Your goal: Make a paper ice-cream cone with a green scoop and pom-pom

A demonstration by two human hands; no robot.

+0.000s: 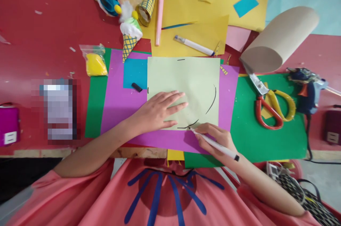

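Right grip (213, 139) with marker (215, 144) over red table (53, 23)

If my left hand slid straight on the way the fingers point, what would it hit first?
The left hand lies flat on the pale green sheet, fingers pointing right. Going on, it would probably cross the black pen arc first, then the purple paper; the scissors lie farther along.
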